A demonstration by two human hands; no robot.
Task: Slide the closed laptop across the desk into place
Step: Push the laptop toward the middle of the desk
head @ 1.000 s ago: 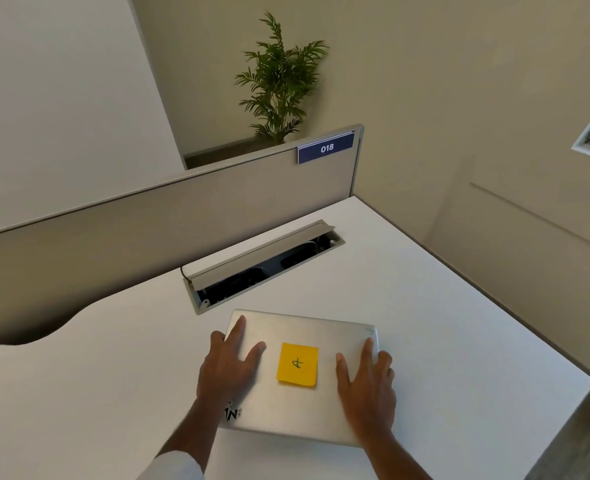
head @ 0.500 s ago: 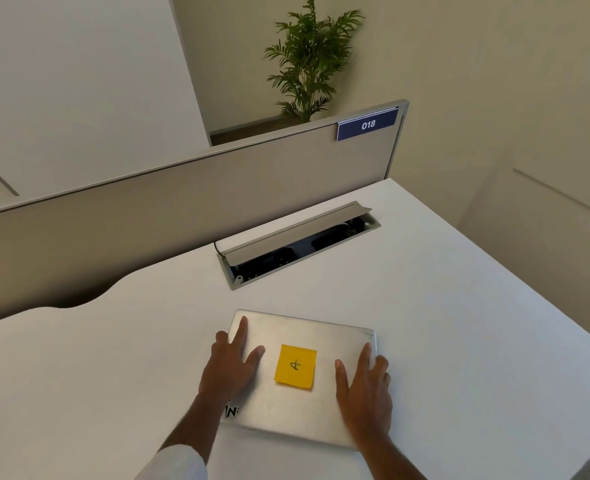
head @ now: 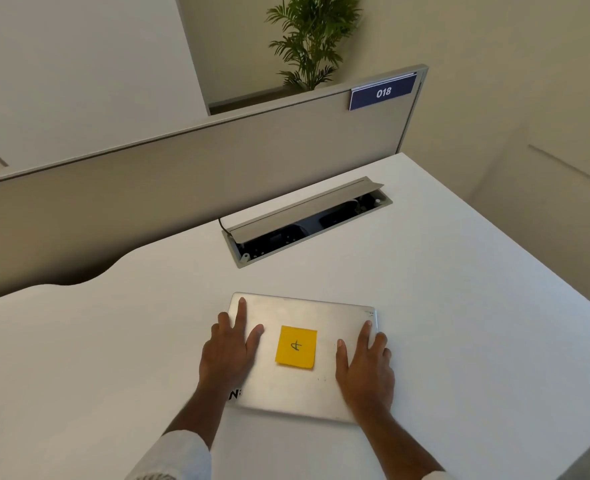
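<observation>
A closed silver laptop (head: 307,311) lies flat on the white desk (head: 113,341), near its front edge. A yellow sticky note (head: 296,347) with a pen mark is stuck to the middle of the lid. My left hand (head: 227,355) rests flat on the lid's left part, fingers spread. On the right part of the lid my right hand (head: 364,368) lies flat too, its outer fingers at the lid's right edge. Neither hand curls around the laptop.
An open cable tray (head: 307,220) with a raised flap is sunk into the desk just beyond the laptop. A beige partition (head: 182,168) with a blue "018" label (head: 383,92) borders the back. The desk's right edge drops off. A potted plant (head: 314,36) stands behind.
The laptop has slid toward me under both flat hands, widening the gap to the cable tray. My view has also shifted left.
</observation>
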